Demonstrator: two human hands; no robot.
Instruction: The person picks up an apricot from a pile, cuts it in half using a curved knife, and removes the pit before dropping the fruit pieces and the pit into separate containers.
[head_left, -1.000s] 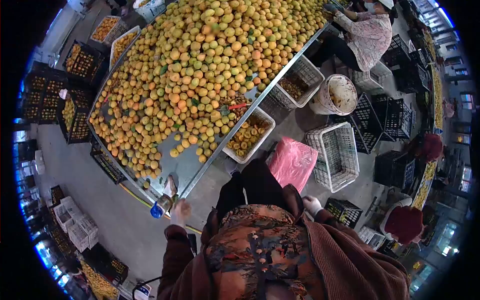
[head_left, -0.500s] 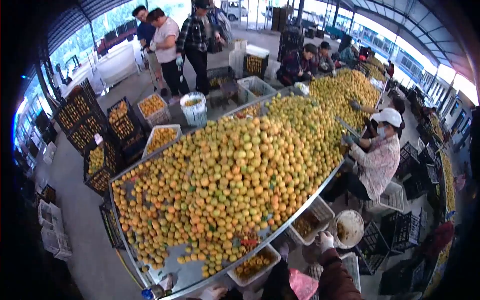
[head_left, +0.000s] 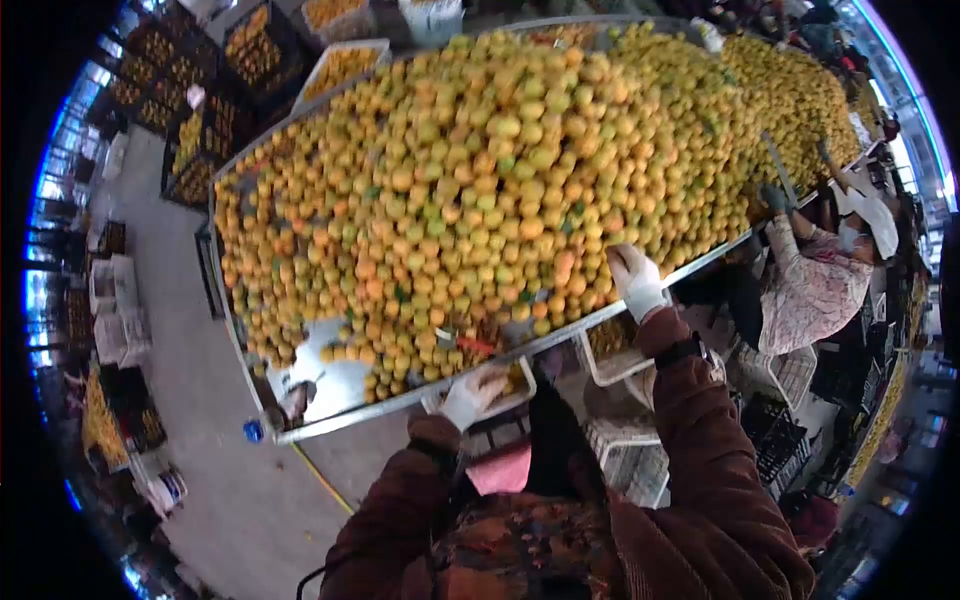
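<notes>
Fingers: right hand (head_left: pixel 638 283) loosely curled, left hand (head_left: pixel 468 398) bent too, honestly can't tell if either's gripping anything
Fruit (head_left: pixel 520 130): heaped on the table (head_left: pixel 340 392), right by the right hand
Reach: looks like it's at the fruit's near edge, so a pick wants a light pinch
Crate (head_left: pixel 531 376): beside the left hand

Blurred and half-hidden parts

The left grip (head_left: pixel 474 394) and right grip (head_left: pixel 636 280) are too blurred to tell whether either holds anything; the tabletop (head_left: pixel 352 414) partly covers a white crate (head_left: pixel 598 379); the pink bag (head_left: pixel 503 468) is partly hidden by clothing (head_left: pixel 530 540); the top edge cuts off a white bucket (head_left: pixel 434 22)
</notes>
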